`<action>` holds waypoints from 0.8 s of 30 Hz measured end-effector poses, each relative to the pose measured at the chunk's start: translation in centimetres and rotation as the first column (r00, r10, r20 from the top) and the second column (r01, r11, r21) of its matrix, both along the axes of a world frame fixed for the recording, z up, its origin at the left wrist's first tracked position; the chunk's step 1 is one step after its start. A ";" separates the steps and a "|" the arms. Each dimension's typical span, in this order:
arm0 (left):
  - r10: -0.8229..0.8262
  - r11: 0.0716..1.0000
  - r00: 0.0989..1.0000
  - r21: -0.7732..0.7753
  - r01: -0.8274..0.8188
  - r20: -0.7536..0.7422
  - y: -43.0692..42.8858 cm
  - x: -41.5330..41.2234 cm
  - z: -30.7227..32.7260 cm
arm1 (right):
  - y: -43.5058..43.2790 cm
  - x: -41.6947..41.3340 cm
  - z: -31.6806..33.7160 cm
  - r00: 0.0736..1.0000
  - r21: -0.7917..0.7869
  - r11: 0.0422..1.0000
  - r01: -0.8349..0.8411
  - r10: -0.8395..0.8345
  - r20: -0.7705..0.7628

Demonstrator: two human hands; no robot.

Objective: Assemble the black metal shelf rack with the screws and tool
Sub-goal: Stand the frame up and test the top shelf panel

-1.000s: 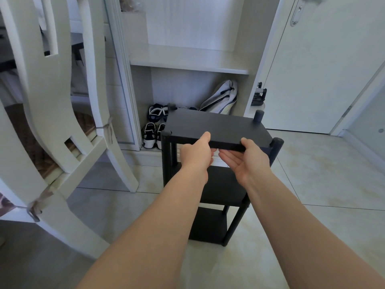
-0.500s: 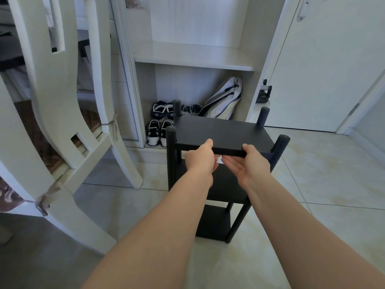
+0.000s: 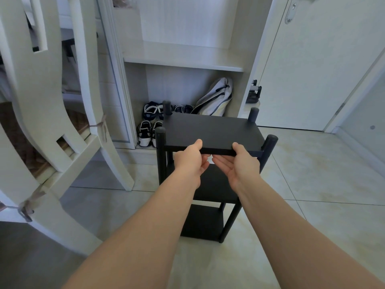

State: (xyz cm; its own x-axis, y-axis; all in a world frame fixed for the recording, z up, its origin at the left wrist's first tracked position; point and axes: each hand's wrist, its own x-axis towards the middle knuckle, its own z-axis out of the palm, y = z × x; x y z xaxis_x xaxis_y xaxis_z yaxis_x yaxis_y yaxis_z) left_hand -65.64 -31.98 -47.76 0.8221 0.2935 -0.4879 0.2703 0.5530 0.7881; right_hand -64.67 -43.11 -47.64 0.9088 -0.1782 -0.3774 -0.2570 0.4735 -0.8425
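The black shelf rack (image 3: 210, 130) stands upright on the tiled floor with three tiers, and round posts stick up above its top shelf at the corners. Both of my hands are at the front edge of that top shelf. My left hand (image 3: 190, 161) has its thumb on top of the edge and its fingers curled underneath. My right hand (image 3: 239, 163) is palm up under the edge with its thumb pressing on top. No screws or tool are in sight.
A white wooden chair (image 3: 68, 122) stands close on the left. Behind the rack, an open cupboard holds several shoes (image 3: 148, 130) and a grey-white bag (image 3: 216, 99). A white door (image 3: 312, 69) is at the right. Bare tiled floor (image 3: 312, 184) lies right of the rack.
The front left post top now rises above the top shelf, where a second ago it sat level with it. Both hands have stayed on the front edge.
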 end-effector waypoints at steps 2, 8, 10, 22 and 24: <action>-0.011 1.000 1.000 -0.005 0.011 0.005 0.0 -0.1 0.1 | -0.1 -0.1 0.1 1.000 0.002 1.000 -0.002 0.002 -0.005; -0.051 0.999 0.999 -0.013 0.051 0.014 0.2 -0.4 0.2 | 0.0 -0.4 0.3 1.000 0.007 1.000 0.002 -0.002 -0.005; -0.080 0.997 0.997 -0.015 0.080 0.003 0.4 -0.4 0.4 | -0.2 -0.4 0.4 1.000 0.012 1.000 -0.023 0.024 -0.005; -0.514 0.509 0.734 0.530 0.678 -0.445 7.2 -4.2 0.6 | -3.0 -4.2 2.4 0.921 -0.753 0.555 -0.353 0.350 -0.173; -0.472 0.296 0.617 0.546 0.784 -0.630 8.9 -5.2 0.4 | -2.6 -5.1 2.8 0.887 -0.912 0.344 -0.224 0.459 -0.044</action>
